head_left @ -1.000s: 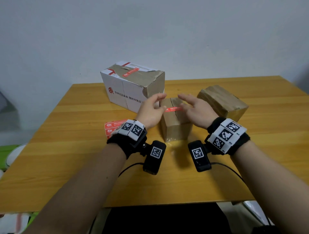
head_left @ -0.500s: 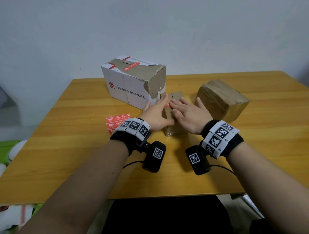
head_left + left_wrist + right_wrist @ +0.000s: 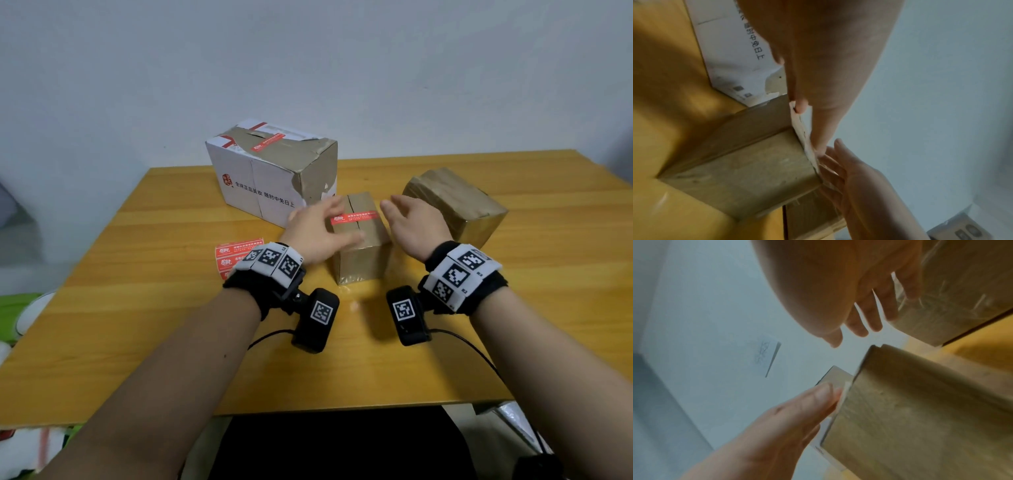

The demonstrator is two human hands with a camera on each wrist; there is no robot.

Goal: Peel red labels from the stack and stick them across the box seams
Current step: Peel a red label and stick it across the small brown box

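Red label across the small box seam, both my hands at its top.

I see the small brown box (image 3: pixel 361 246) standing at the middle of the wooden table (image 3: pixel 137 308), with a red label (image 3: pixel 354 217) stuck across the seam on its top face. My left hand (image 3: pixel 317 233) lies over the box's left top edge, fingers straight and together, the thumb resting on the near part of the top. My right hand (image 3: pixel 414 222) hovers just beside the box's right side, fingers loosely spread and holding nothing. The stack of red labels (image 3: pixel 236 255) lies on the table to the left, near my left wrist. A large white box (image 3: pixel 260 178) bearing its own red label stands at the far left, and a wrapped brown parcel (image 3: pixel 455 205) sits to the right.
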